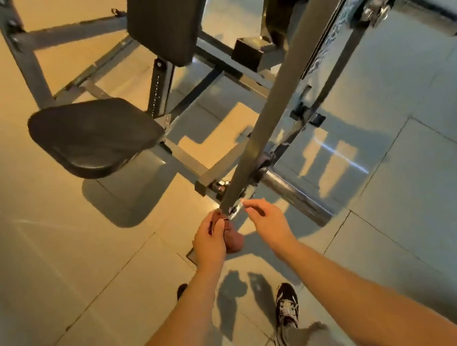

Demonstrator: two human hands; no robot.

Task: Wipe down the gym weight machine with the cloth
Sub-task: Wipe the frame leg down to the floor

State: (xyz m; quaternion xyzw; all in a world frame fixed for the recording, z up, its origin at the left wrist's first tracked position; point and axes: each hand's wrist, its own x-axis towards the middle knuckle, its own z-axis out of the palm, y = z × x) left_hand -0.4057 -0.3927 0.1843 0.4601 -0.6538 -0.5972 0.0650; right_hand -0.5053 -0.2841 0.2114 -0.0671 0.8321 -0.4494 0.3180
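The left hand [208, 238] grips the cloth [231, 237] at the lower end of the slanted bar [271, 109], which runs up and away rightward. The right hand [268, 220] is just beside, fingers loosely straight.

warm amber light washes the left of the floor [41, 241], cooler grey-blue on the right, with hard-edged shadows under the weight machine [94, 132]. streaky glare crosses the tiles. wide-angle bending and motion blur smear the edges.
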